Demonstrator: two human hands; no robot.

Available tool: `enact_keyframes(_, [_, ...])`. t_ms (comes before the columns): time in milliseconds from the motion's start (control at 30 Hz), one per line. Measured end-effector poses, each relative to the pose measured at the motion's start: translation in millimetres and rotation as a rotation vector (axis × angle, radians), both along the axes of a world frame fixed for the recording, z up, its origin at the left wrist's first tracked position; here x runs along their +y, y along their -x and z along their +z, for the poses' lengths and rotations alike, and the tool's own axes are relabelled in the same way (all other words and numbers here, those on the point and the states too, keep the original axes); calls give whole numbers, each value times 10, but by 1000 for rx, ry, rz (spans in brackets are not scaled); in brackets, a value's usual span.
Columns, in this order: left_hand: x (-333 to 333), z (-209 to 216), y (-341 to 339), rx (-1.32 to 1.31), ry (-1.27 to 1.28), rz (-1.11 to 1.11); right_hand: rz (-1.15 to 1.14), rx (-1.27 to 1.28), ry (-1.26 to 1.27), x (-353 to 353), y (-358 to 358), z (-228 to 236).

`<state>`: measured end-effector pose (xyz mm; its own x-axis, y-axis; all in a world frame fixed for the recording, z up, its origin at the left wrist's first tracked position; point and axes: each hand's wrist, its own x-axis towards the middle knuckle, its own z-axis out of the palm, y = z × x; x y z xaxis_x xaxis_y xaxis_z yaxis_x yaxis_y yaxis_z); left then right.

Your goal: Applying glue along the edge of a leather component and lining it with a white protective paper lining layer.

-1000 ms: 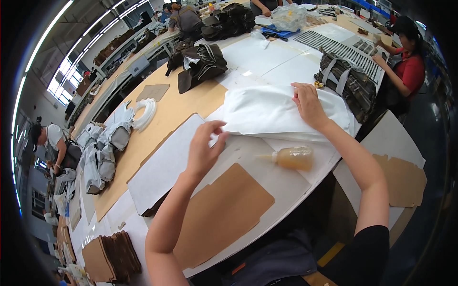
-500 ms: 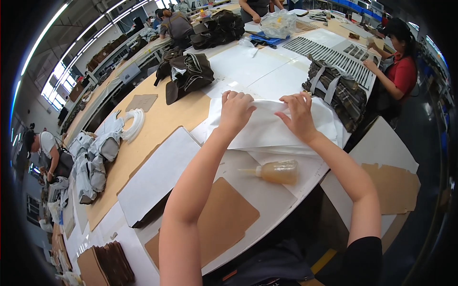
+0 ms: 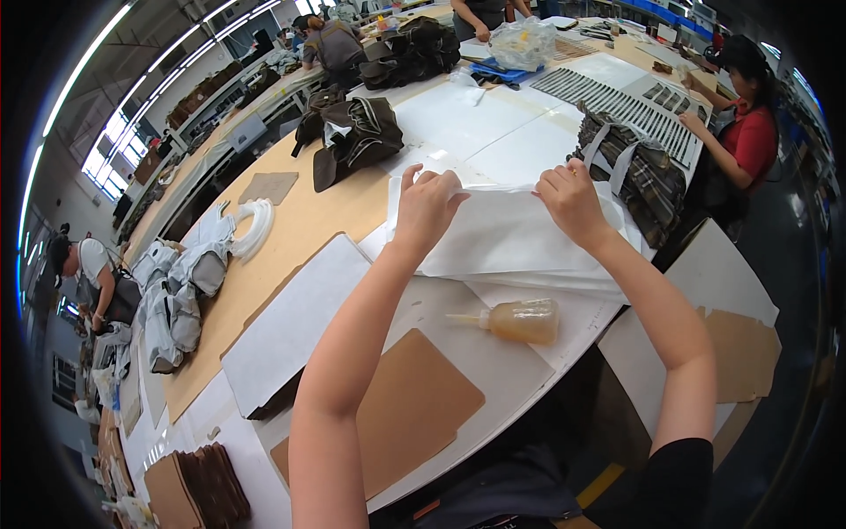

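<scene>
A stack of thin white sheets [image 3: 520, 242], fabric or paper, lies on the table in front of me. My left hand [image 3: 428, 207] pinches the far edge of the top sheet near its left end. My right hand [image 3: 571, 201] grips the same edge farther right, fingers closed. Between the two hands the edge is slightly raised and drawn fairly straight. Just nearer than the stack, a clear squeeze bottle [image 3: 522, 322] of amber liquid lies on its side, its thin nozzle pointing left.
A brown cardboard piece [image 3: 423, 406] and a stack of white-topped boards [image 3: 295, 326] lie near my left forearm. Dark bags [image 3: 357, 137] stand beyond; a plaid fabric bundle [image 3: 639, 176] sits right of the sheets. A person in red [image 3: 749, 141] works at far right.
My right hand has shifted right along the sheet's edge and closed its fingers there. The edge between my hands is straighter. The whole view has shifted slightly.
</scene>
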<state>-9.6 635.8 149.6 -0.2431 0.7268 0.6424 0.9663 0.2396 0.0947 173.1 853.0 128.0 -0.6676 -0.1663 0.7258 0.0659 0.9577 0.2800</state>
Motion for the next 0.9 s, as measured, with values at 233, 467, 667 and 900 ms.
enact_keyframes(233, [-13, -122, 77, 160, -10, -48, -47, 58, -101, -103, 14, -65])
enact_keyframes(467, [123, -59, -311, 278, 13, -167, -19, 5, -79, -99, -33, -130])
enact_keyframes(667, [186, -118, -186, 280, 141, -67, 142, 80, 64, -121, -15, -115])
enact_keyframes(900, [225, -102, -371, 293, -79, -249, 110, 174, -67, -141, -65, -50])
